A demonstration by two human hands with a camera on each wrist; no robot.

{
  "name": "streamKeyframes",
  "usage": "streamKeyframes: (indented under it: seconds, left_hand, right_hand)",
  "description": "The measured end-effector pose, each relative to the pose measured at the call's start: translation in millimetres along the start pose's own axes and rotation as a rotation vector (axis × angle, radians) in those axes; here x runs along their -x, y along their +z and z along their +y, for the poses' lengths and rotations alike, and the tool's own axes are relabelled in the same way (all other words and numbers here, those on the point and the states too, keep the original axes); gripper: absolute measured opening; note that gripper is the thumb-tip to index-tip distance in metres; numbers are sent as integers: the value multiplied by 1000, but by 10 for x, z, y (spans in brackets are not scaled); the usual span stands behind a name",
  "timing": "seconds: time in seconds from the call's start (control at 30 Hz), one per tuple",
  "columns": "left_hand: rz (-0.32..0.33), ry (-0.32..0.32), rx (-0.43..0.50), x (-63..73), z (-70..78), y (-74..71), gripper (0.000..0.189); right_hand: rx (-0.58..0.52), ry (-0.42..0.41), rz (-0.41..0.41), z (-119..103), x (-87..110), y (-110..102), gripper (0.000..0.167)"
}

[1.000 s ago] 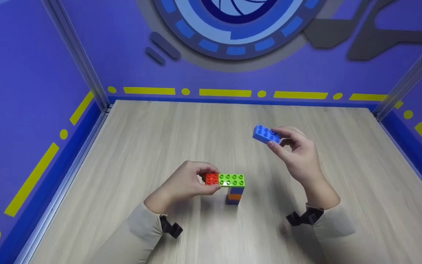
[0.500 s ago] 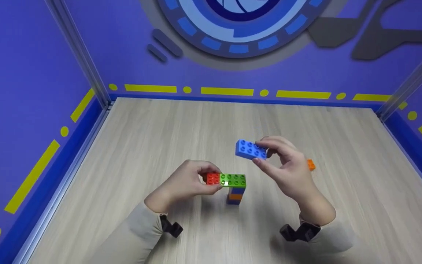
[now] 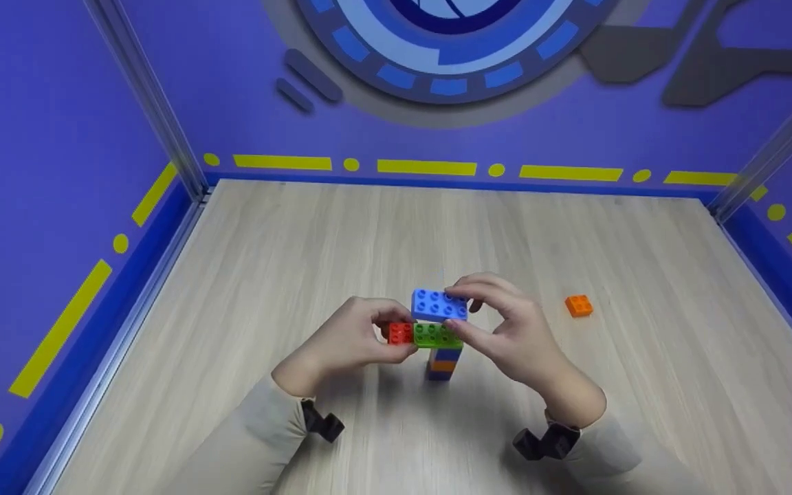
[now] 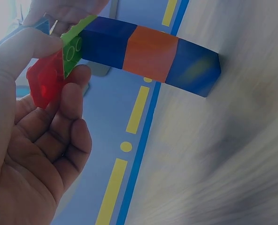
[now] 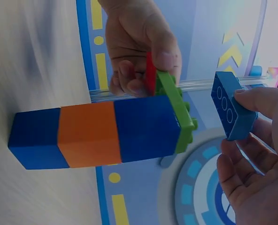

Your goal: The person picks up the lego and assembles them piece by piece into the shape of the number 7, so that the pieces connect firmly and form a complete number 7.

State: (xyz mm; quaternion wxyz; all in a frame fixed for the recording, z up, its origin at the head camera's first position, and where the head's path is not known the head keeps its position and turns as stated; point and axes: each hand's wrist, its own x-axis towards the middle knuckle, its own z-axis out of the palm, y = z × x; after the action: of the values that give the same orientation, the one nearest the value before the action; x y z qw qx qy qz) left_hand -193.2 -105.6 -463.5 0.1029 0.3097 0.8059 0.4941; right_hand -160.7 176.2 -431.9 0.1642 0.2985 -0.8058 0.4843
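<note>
A tower of blue, orange and blue blocks (image 5: 87,136) stands upright on the table, topped by a green studded brick (image 3: 430,335) that juts left past it. At the green brick's left end my left hand (image 3: 344,340) pinches a red brick (image 3: 399,333) between thumb and fingers. My right hand (image 3: 516,337) holds a lighter blue eight-stud brick (image 3: 437,304) by its right end. In the right wrist view a gap separates this blue brick from the green one, its hollow underside facing the tower. How red and green join is partly hidden by fingers.
A small orange brick (image 3: 579,306) lies on the wooden table (image 3: 286,240) to the right of my right hand. Purple-blue panels (image 3: 396,137) with yellow marks wall in the back and both sides, with metal posts at the corners.
My right hand has brought the blue brick left and toward me, from the far right to over the green brick. The small orange brick has come into full view. My left hand stays put.
</note>
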Motion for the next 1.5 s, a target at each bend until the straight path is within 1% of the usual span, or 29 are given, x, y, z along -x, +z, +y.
streamKeyframes:
  seconds: [0.1,0.23,0.37,0.5,0.63,0.8,0.9,1.0,1.13,1.27,1.37,1.43,1.5]
  left_hand:
    - [2,14,-2,4,0,-3,25]
    - [9,44,3,7,0,4,23]
    - [18,73,2,2,-5,14,19]
    - [23,89,-4,-3,-3,18,21]
    - [28,90,-12,-8,0,25,25]
    - [47,87,-38,-15,5,33,26]
    - [58,84,-47,-19,-6,38,26]
    - [62,88,-34,-20,-20,42,25]
    - [62,90,-14,-19,-32,49,24]
    - [62,84,4,-16,-30,49,25]
    - [53,62,28,-15,-18,45,26]
    - [38,32,57,-13,8,40,28]
    - [13,-31,118,-10,36,31,30]
  right_hand:
    - [8,-42,-21,20,7,63,39]
    - [46,-97,-53,50,25,145,37]
    - [98,-128,-82,70,46,213,36]
    - [153,-160,-99,82,61,250,37]
    - [245,-249,-116,112,69,250,43]
    - [380,-400,-142,159,92,248,63]
    - [441,-466,-136,177,101,274,70]
    - [472,-506,-114,181,101,302,69]
    - [476,-538,-99,179,98,309,65]
    - [488,-557,-105,176,96,305,58]
    - [492,-571,-100,180,97,305,55]
    - [495,-574,-97,185,97,304,55]
    - [494,-571,-95,191,98,306,56]
